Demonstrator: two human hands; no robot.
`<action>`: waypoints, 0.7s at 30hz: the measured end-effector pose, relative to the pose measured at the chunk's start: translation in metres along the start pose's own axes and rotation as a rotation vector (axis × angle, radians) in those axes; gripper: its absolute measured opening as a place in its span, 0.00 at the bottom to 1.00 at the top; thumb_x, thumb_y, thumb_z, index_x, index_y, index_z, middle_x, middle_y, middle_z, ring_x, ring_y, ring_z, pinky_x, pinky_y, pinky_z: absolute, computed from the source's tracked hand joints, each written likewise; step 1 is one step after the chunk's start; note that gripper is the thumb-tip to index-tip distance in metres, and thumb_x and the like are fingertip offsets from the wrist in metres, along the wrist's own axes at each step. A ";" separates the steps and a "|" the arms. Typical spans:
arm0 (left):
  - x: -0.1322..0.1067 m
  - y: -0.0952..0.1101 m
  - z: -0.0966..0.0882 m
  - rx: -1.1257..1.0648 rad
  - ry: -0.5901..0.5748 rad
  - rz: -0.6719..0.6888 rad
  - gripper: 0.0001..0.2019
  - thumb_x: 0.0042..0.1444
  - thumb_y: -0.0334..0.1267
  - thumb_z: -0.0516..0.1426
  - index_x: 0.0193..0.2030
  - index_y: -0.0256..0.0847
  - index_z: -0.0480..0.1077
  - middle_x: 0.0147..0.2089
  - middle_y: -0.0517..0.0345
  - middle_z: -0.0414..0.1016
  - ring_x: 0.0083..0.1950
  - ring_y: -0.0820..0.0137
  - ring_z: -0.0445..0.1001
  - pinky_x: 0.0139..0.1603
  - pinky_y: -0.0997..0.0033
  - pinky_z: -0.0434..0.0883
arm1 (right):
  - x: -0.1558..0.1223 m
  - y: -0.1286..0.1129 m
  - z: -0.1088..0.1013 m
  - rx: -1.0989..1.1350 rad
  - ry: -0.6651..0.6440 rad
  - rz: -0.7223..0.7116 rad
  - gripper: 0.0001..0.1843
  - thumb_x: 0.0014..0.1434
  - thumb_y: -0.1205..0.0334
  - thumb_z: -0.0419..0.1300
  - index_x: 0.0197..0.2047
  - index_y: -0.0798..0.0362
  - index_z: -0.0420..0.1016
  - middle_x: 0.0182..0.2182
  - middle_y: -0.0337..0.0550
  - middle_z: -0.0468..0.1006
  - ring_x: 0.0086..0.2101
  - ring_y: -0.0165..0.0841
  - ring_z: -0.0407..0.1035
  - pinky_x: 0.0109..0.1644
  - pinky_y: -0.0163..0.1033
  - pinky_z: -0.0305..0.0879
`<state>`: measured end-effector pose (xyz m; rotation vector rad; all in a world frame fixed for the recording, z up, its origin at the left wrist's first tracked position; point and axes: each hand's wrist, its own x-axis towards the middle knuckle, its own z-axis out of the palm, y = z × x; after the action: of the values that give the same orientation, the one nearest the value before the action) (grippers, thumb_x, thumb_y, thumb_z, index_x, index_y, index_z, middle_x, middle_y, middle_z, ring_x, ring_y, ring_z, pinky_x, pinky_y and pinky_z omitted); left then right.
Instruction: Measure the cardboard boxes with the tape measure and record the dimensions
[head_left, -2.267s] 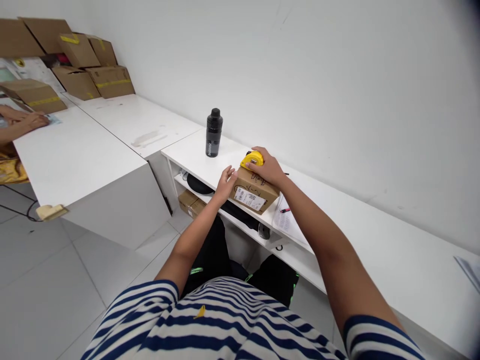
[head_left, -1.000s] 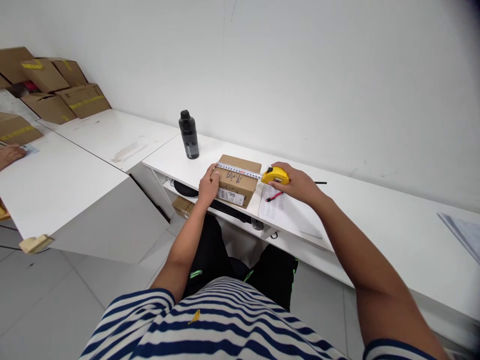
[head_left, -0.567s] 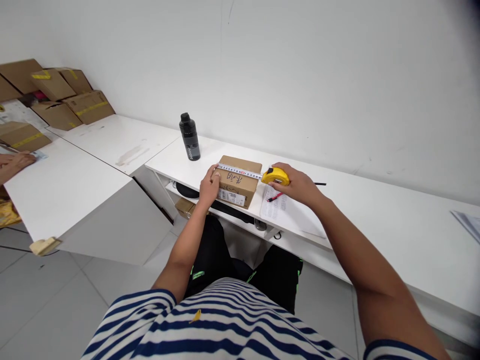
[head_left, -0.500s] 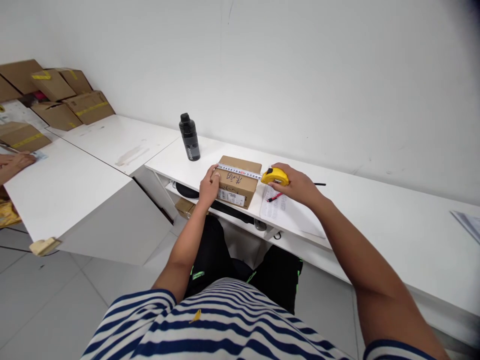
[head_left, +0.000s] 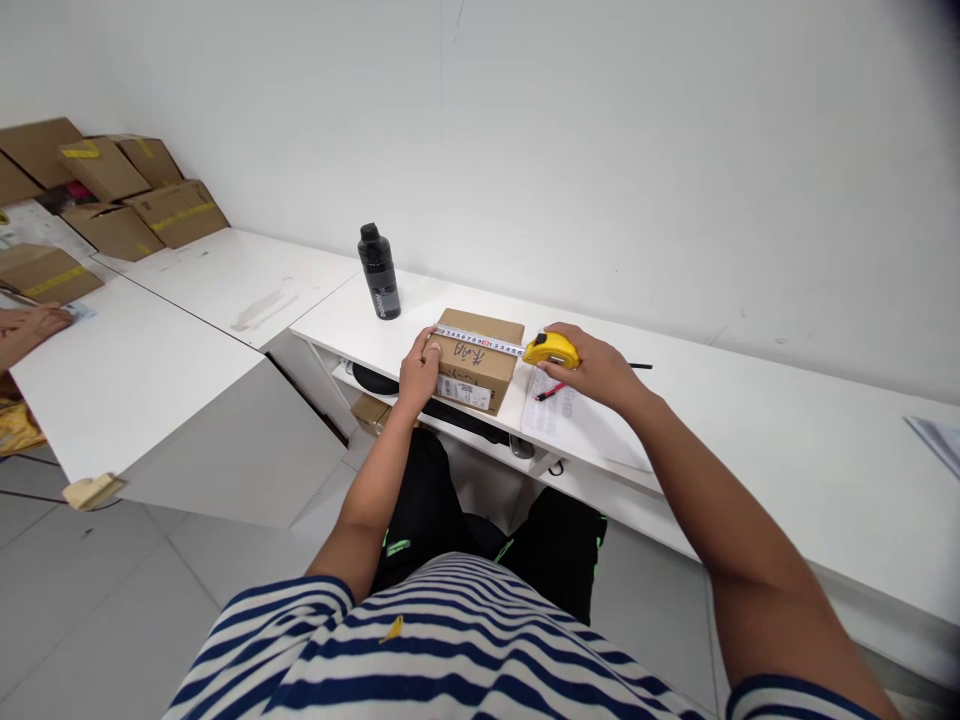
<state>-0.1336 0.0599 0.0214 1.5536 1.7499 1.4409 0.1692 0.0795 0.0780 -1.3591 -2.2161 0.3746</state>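
Note:
A small brown cardboard box (head_left: 491, 370) lies on the white shelf desk, with black handwriting on top and a white printed label (head_left: 464, 391) on its near side. Across its top stretches the white blade (head_left: 480, 340) of a tape measure. My right hand (head_left: 600, 370) grips the yellow tape measure case (head_left: 551, 350) just off the box's right edge. At the box's left edge, my left hand (head_left: 420, 370) is closed, thumb on the top, fingers at the blade's end. Beneath my right hand are a red pen (head_left: 551, 392) and a written paper sheet (head_left: 577, 425).
A black bottle (head_left: 379, 275) stands left of the box. Several cartons (head_left: 176, 213) are piled at the far left, near another person's hand (head_left: 37, 325). More papers (head_left: 934, 440) lie at the right. Below the desktop, an open shelf (head_left: 480, 428) holds dark items and a small carton (head_left: 369, 412).
Almost nothing differs. The view has shifted very slightly, while both hands, the tape measure and the box keep their places.

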 end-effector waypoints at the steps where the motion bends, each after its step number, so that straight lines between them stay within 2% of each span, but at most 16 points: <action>1: 0.000 0.000 0.000 0.001 0.000 -0.002 0.23 0.67 0.42 0.50 0.66 0.46 0.68 0.63 0.57 0.76 0.60 0.63 0.75 0.63 0.65 0.69 | 0.000 0.000 0.000 -0.001 -0.002 0.003 0.30 0.58 0.46 0.61 0.63 0.42 0.67 0.56 0.43 0.79 0.45 0.44 0.77 0.47 0.49 0.73; 14: -0.002 0.002 -0.001 0.003 -0.007 0.003 0.22 0.67 0.42 0.49 0.66 0.46 0.68 0.64 0.58 0.74 0.61 0.64 0.74 0.64 0.67 0.69 | 0.001 0.000 -0.004 -0.022 0.004 -0.021 0.30 0.58 0.44 0.60 0.62 0.41 0.67 0.53 0.43 0.80 0.41 0.43 0.77 0.42 0.46 0.71; 17: -0.002 0.002 0.000 0.002 -0.005 -0.014 0.22 0.67 0.42 0.49 0.66 0.46 0.68 0.64 0.58 0.75 0.62 0.64 0.74 0.64 0.66 0.69 | 0.004 -0.008 -0.010 -0.063 0.006 -0.023 0.29 0.58 0.43 0.60 0.61 0.41 0.68 0.49 0.42 0.82 0.40 0.44 0.77 0.40 0.45 0.70; 21: -0.003 0.000 0.000 -0.004 0.006 -0.005 0.23 0.67 0.42 0.50 0.66 0.47 0.68 0.64 0.57 0.75 0.62 0.62 0.74 0.65 0.65 0.68 | 0.017 -0.030 -0.010 -0.112 -0.018 -0.059 0.29 0.58 0.43 0.60 0.61 0.40 0.69 0.48 0.43 0.82 0.43 0.46 0.77 0.40 0.44 0.68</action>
<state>-0.1321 0.0573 0.0207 1.5434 1.7515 1.4477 0.1462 0.0807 0.1053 -1.3483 -2.3175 0.2454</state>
